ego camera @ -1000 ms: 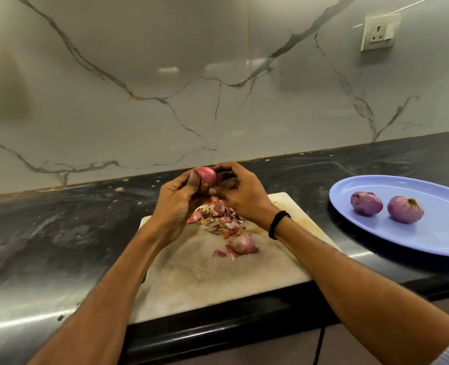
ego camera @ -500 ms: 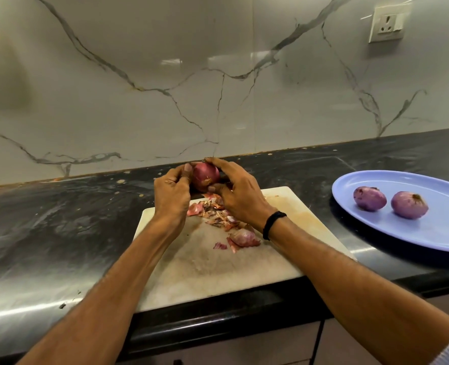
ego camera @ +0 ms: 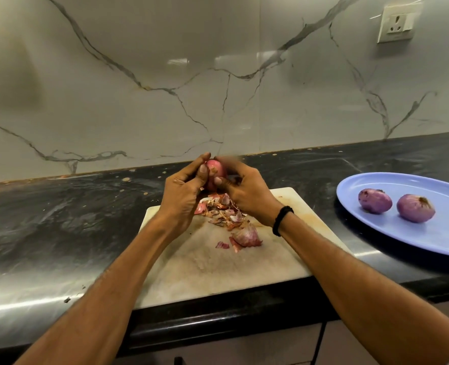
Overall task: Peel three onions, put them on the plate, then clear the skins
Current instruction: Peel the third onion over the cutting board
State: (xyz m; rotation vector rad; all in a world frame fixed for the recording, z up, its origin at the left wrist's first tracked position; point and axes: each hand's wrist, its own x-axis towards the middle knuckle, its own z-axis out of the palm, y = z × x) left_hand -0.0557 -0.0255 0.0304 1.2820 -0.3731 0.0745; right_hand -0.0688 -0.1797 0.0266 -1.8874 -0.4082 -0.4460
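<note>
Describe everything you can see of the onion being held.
The onion is small, rounded, glossy pink-red, with a flake of dry skin clinging near its top. It is held above the far end of the cutting board, over the pile of skins. The left hand grips its left side, thumb on the front; the right hand pinches its right side. Fingers hide much of it.

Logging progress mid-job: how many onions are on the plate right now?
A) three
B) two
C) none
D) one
B: two onions lie on the plate, while the third onion is held by the left hand and right hand over the board.
</note>
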